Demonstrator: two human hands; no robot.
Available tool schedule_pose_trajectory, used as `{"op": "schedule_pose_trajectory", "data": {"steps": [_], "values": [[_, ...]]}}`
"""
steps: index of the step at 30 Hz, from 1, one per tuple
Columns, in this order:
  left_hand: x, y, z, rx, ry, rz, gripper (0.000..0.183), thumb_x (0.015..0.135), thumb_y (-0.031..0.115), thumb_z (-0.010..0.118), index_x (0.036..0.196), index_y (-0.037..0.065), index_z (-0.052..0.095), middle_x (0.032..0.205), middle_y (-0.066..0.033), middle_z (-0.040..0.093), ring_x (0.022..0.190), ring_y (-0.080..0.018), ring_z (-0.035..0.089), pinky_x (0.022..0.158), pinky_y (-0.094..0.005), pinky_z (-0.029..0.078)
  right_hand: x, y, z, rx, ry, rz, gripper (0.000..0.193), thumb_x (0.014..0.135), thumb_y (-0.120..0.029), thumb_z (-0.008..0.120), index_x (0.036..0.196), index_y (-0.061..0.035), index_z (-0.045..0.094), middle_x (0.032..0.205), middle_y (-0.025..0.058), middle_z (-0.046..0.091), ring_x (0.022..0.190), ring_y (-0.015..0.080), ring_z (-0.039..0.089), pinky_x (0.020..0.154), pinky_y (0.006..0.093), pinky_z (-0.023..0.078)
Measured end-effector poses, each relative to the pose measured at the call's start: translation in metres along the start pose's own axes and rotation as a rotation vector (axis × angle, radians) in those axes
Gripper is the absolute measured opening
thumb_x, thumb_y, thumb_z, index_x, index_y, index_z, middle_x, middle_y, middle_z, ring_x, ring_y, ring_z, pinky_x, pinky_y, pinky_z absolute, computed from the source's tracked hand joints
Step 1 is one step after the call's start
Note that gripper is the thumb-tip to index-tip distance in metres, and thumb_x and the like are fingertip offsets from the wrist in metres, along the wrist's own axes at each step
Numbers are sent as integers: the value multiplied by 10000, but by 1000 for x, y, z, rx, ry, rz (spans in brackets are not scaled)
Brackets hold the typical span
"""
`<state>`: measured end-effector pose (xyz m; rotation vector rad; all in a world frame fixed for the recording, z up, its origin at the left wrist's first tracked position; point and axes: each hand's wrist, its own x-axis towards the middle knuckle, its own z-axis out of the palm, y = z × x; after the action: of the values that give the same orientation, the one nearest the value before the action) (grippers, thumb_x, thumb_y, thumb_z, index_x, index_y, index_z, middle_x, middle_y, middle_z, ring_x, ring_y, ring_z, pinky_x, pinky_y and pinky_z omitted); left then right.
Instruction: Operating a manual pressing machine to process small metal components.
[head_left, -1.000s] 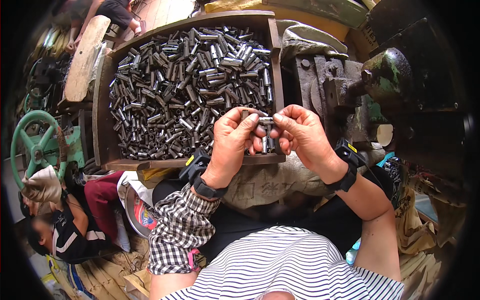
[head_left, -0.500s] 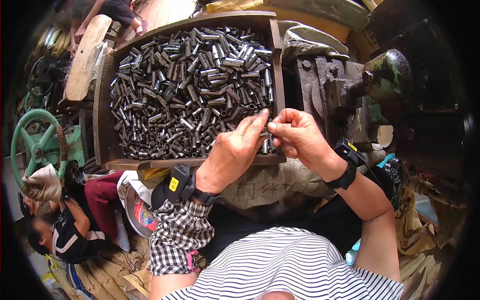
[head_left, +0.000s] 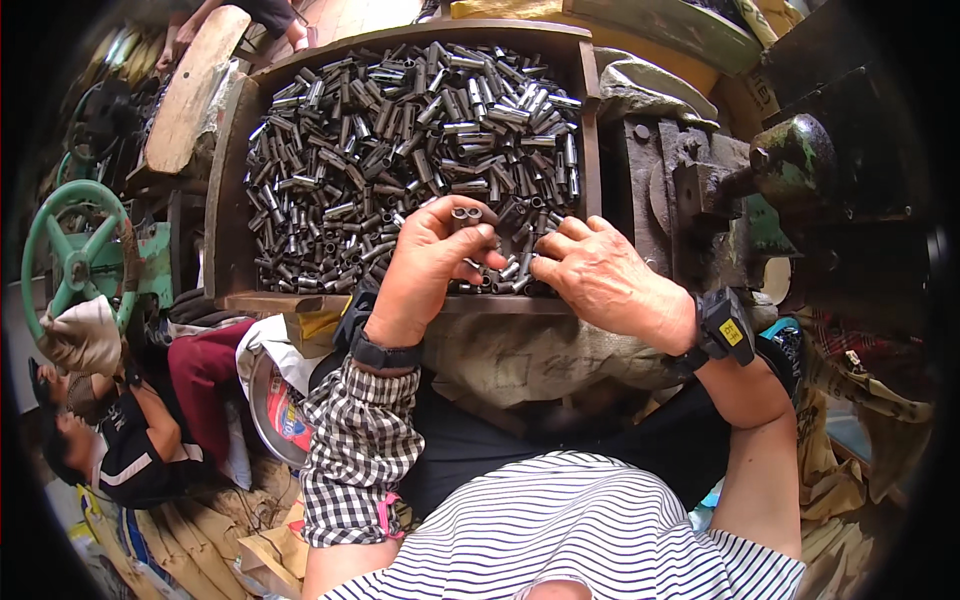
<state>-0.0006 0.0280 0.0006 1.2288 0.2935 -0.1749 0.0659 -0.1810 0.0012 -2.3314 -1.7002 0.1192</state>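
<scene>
Two short metal tubes stick up side by side, their round ends showing, in my left hand. The left thumb and fingers are closed around them, above the near part of a wooden crate. That crate holds a heap of loose metal tubes, some shiny, some dark. My right hand is at the crate's near right corner, its palm down and fingers bent in toward the tubes. Its fingertips come together, but whatever lies between them is hidden.
Beside the crate on the right stands a dark, greasy machine. A cloth sack lies below the near rim. At left are a green handwheel, a wooden board and a seated person. Another person's leg shows at the top.
My hands, together at the crate's near right corner before, are now apart. The left has drawn left and turned up with two metal tubes showing; the right has turned palm down.
</scene>
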Motion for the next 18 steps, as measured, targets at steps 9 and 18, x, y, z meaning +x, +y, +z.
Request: {"op": "schedule_pose_trajectory", "data": {"steps": [9,18], "values": [[3,-18,11,1583,85,362,197,730,190,701,834,56,603,767,-114,610,714,-310,611,610,-396,496,6,5,5,-10,25,54,117,727,-102,590,828,-46,602,841,96,559,838,246,560,676,362,474],[11,-16,13,1662,-20,374,188,715,151,691,806,57,556,765,-111,590,728,-311,614,618,-410,497,-15,3,5,195,410,102,212,704,-107,671,848,-41,531,792,94,535,741,263,566,593,348,484]]}}
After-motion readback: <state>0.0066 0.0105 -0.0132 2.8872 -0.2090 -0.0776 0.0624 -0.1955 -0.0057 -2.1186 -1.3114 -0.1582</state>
